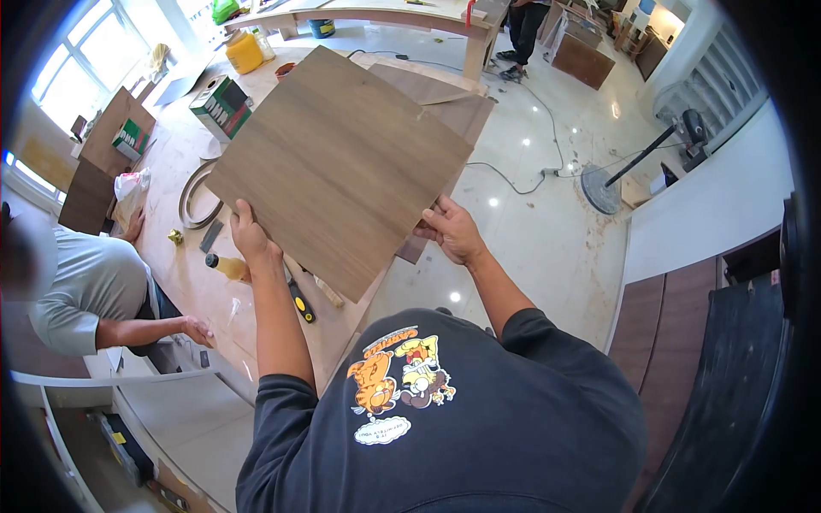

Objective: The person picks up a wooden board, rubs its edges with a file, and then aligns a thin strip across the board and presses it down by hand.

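Note:
A flat brown wood-grain panel (pixel 342 171) is held up in front of me, tilted over the edge of the workbench (pixel 171 201). My left hand (pixel 253 239) grips its left edge, fingers partly hidden behind the board. On the opposite edge, my right hand (pixel 451 232) pinches the panel with the thumb on top. Below my left hand lie a small bottle with a dark cap (pixel 227 267) and a yellow-and-black handled tool (pixel 301 303). Further brown panels (pixel 428 90) rest behind the held one.
A co-worker (pixel 94 286) leans at the bench on the left. Cans (pixel 221 107), a yellow jug (pixel 245 53) and a coil of edging strip (pixel 195 201) stand or lie on the bench. A cable (pixel 552 141) crosses the floor toward a round-based stand (pixel 601 190). Another person (pixel 523 34) stands at the back.

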### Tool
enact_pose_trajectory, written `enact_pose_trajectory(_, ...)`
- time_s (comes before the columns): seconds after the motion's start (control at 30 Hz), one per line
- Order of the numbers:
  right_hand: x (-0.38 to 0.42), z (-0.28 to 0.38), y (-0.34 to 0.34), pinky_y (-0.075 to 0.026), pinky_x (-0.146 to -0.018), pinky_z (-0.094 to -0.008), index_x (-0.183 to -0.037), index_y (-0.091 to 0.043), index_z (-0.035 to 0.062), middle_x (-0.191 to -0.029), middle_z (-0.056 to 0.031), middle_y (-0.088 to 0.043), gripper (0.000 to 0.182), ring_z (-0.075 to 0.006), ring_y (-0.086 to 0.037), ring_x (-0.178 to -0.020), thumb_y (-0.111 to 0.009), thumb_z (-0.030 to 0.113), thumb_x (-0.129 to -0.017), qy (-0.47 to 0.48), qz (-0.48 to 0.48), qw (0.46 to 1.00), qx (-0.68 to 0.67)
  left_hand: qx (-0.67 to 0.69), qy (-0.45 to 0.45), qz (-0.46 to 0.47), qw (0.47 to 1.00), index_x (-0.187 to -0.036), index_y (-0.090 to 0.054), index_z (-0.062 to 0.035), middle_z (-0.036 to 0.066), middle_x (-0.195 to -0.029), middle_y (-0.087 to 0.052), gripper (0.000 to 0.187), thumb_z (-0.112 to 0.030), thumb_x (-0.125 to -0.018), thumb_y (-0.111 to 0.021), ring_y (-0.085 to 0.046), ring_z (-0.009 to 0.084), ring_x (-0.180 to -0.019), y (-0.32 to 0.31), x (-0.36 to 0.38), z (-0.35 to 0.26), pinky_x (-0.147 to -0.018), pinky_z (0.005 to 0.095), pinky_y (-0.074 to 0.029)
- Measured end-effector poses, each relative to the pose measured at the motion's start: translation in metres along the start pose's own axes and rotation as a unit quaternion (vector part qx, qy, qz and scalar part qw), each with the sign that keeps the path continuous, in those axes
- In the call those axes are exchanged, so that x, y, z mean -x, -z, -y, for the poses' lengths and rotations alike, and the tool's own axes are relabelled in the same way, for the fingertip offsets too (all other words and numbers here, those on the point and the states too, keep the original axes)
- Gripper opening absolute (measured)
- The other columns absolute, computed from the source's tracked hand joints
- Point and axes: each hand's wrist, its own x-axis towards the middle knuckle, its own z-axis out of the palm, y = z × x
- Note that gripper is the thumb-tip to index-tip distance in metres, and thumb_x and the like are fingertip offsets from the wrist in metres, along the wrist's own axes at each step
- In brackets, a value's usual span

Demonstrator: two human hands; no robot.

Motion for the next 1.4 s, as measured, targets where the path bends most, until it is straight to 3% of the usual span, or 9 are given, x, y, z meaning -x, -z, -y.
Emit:
enact_pose_trajectory(0.1,-0.002,-0.005,0.007,-0.053,-0.085,-0.0339,-0.127,-0.047,0.0023,-0.111,-0.0054,-0.061,0.035,-0.0169,-0.061,-0.095,-0.055,0.01,-0.094,-0.012,0.002,1.0,-0.015,-0.008,0.0,-0.008,1.0,-0.139,-0.032,0.0001,0.014,-0.133,-0.049,0.044,-0.021,-0.102,-0.042,-0.054,0.0282,-0.116,-0.002,0.002,0.001,-0.095,0.0419,-0.049)
enact_pose_trajectory(0.2,0.002,0.0,0.001,-0.053,-0.085,-0.0333,-0.132,-0.044,0.0028,-0.119,-0.0057,-0.058,0.042,-0.0168,-0.061,-0.098,-0.056,0.008,-0.092,0.0,0.006,1.0,0.007,0.002,-0.018,-0.019,1.0,-0.122,-0.042,0.0039,0.015,-0.119,-0.055,0.034,-0.023,-0.101,-0.046,-0.059,0.0281,-0.105,0.0,0.001,0.003,-0.089,0.0401,-0.052)
enact_pose_trajectory(0.33,0.003,-0.004,-0.01,-0.052,-0.089,-0.0334,-0.141,-0.034,0.0031,-0.134,-0.0066,-0.049,0.058,-0.0176,-0.058,-0.108,-0.057,0.003,-0.087,0.065,0.025,0.997,0.024,0.001,-0.022,-0.022,1.0,-0.123,-0.042,0.0036,0.015,-0.12,-0.055,0.035,-0.023,-0.101,-0.046,-0.059,0.027,-0.106,-0.003,0.003,0.0,-0.09,0.0384,-0.051)
enact_pose_trajectory(0.43,0.007,0.002,-0.015,-0.05,-0.094,-0.036,-0.143,-0.026,-0.0006,-0.141,-0.0106,-0.041,0.063,-0.0222,-0.054,-0.118,-0.052,-0.005,-0.085,0.053,0.038,0.998,0.015,0.007,-0.035,-0.014,0.999,-0.124,-0.041,0.0035,0.015,-0.121,-0.055,0.035,-0.023,-0.101,-0.046,-0.059,0.0262,-0.106,0.0,0.003,0.0,-0.09,0.0374,-0.051)
enact_pose_trajectory(0.73,0.005,-0.006,-0.015,-0.049,-0.095,-0.0362,-0.14,-0.031,-0.0007,-0.138,-0.0107,-0.044,0.059,-0.0212,-0.055,-0.116,-0.051,-0.006,-0.085,0.043,0.027,0.999,-0.009,-0.002,-0.081,0.011,0.997,-0.128,-0.04,0.0026,0.014,-0.122,-0.055,0.036,-0.022,-0.101,-0.045,-0.058,0.0248,-0.107,-0.004,0.014,-0.015,-0.09,0.0362,-0.05)
enact_pose_trajectory(0.93,0.005,-0.009,-0.018,-0.052,-0.091,-0.0359,-0.131,-0.042,0.0011,-0.128,-0.0083,-0.053,0.05,-0.0195,-0.059,-0.11,-0.054,-0.004,-0.083,0.056,-0.003,0.998,-0.015,0.013,-0.088,0.029,0.996,-0.126,-0.04,0.002,0.014,-0.119,-0.055,0.033,-0.021,-0.102,-0.042,-0.059,0.0241,-0.106,-0.005,0.019,-0.017,-0.089,0.0358,-0.052)
enact_pose_trajectory(1.23,0.009,-0.009,-0.017,-0.053,-0.086,-0.0343,-0.132,-0.043,0.0036,-0.125,-0.006,-0.055,0.049,-0.0166,-0.06,-0.103,-0.052,-0.002,-0.084,0.067,0.002,0.998,-0.013,0.02,-0.078,0.048,0.996,-0.13,-0.039,0.0003,0.013,-0.123,-0.054,0.036,-0.022,-0.102,-0.042,-0.058,0.0254,-0.107,-0.002,0.02,-0.013,-0.09,0.0379,-0.052)
enact_pose_trajectory(1.3,0.01,-0.005,-0.016,-0.053,-0.083,-0.0338,-0.127,-0.047,0.0034,-0.118,-0.0061,-0.059,0.041,-0.0166,-0.062,-0.098,-0.052,0.002,-0.087,0.049,-0.013,0.999,-0.02,0.01,-0.072,0.045,0.996,-0.134,-0.039,0.0003,0.013,-0.128,-0.053,0.039,-0.022,-0.102,-0.04,-0.057,0.0269,-0.112,0.001,0.019,-0.012,-0.094,0.0398,-0.05)
enact_pose_trajectory(1.4,0.006,-0.001,-0.005,-0.055,-0.078,-0.0326,-0.117,-0.054,0.0015,-0.105,-0.0071,-0.063,0.027,-0.017,-0.064,-0.09,-0.052,0.009,-0.091,0.024,-0.033,0.999,-0.025,0.03,-0.068,0.059,0.996,-0.132,-0.038,0.0004,0.013,-0.124,-0.053,0.038,-0.022,-0.102,-0.042,-0.058,0.0252,-0.108,0.0,0.019,-0.011,-0.09,0.0379,-0.051)
